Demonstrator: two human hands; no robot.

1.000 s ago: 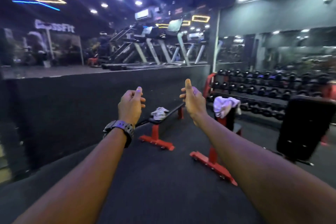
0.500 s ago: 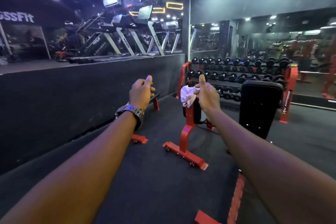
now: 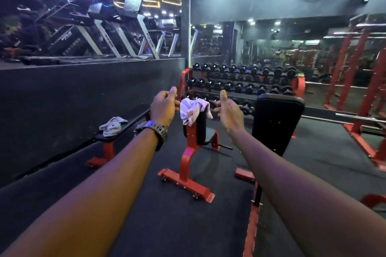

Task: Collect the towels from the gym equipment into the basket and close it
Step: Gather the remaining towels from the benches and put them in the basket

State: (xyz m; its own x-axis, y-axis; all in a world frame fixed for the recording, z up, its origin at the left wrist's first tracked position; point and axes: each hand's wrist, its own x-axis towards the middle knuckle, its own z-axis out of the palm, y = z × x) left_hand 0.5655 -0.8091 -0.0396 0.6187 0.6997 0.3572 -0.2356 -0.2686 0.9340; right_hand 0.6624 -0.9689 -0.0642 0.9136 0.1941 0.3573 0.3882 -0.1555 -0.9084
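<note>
A pale towel hangs crumpled over the top of an upright red bench straight ahead. A second, grey-white towel lies on a flat black bench at the left, by the platform wall. Both my arms reach forward. My left hand, with a watch on its wrist, has its fingers curled and thumb up just left of the hanging towel. My right hand is held the same way just right of it. Neither hand touches or holds anything. No basket is in view.
A dumbbell rack lines the mirrored back wall. A black padded seat back stands to the right of the towel bench. Red power racks and a barbell fill the far right. Treadmills sit on a raised black platform at left.
The view has shifted, so the hanging towel now shows between my two hands and the flat bench's towel is back in sight at left. Both hands still hold nothing.
</note>
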